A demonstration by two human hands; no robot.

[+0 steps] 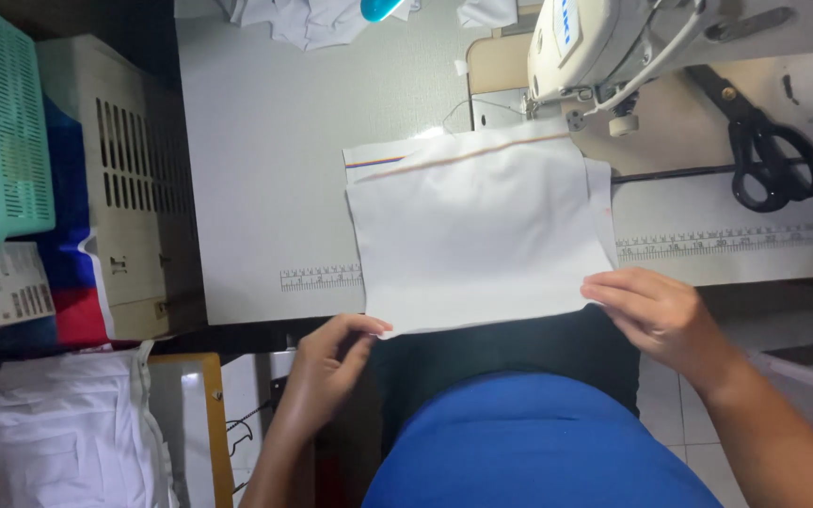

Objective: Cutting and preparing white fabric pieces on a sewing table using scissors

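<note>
A white fabric piece (pixel 477 230) lies flat on the sewing table (pixel 265 169), its far edge with a coloured stripe under the white sewing machine (pixel 604 42). My left hand (pixel 331 362) pinches the near left corner of the fabric at the table's front edge. My right hand (pixel 656 315) pinches the near right corner. Both corners hang slightly over the edge, above my blue-clad lap.
Black scissors (pixel 769 155) lie right of the machine. A printed ruler strip (pixel 736 240) runs along the table front. A beige slotted crate (pixel 129 188) and a teal basket (pixel 11 132) stand at left; white cloth (pixel 49 433) is piled lower left, more white fabric (pixel 312 19) at the back.
</note>
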